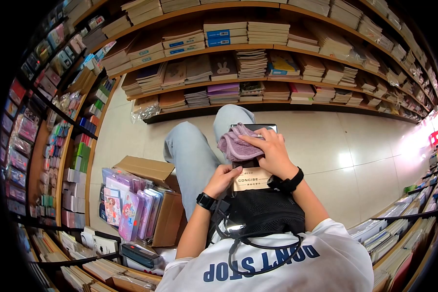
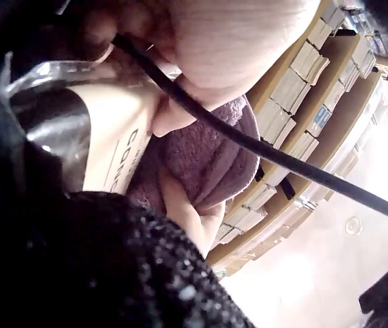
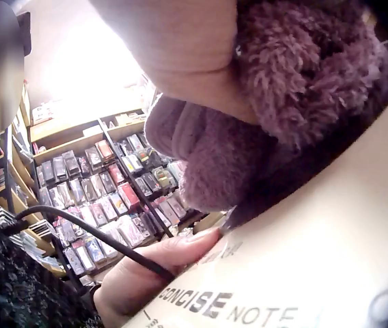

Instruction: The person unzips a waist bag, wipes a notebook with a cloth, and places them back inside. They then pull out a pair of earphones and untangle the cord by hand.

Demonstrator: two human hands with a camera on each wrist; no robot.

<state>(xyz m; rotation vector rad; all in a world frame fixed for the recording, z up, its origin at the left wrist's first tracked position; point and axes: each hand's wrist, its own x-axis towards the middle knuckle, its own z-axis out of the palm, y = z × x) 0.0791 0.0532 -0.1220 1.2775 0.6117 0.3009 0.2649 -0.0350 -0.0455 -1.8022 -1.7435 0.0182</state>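
A notebook (image 1: 252, 181) with a cream band lettered "CONCISE" lies over the person's lap, its cover dark beyond the band. The left hand (image 1: 222, 179) grips its left edge, with the thumb on top. In the right hand (image 1: 276, 155) is a bunched purple plush cloth (image 1: 237, 145), pressed against the notebook's dark far part. The cloth's fluffy pile (image 3: 310, 68) shows close up in the right wrist view. Clear plastic wrap (image 2: 54, 75) shows beside the cream band in the left wrist view.
An open cardboard box (image 1: 168, 219) of packaged stationery stands on the floor at left. Shelves of stacked notebooks (image 1: 224, 65) curve across the front. A black mesh bag (image 1: 263, 209) and a dark cable (image 2: 248, 140) lie close to the hands. Racks of packaged goods (image 1: 48, 126) line the left.
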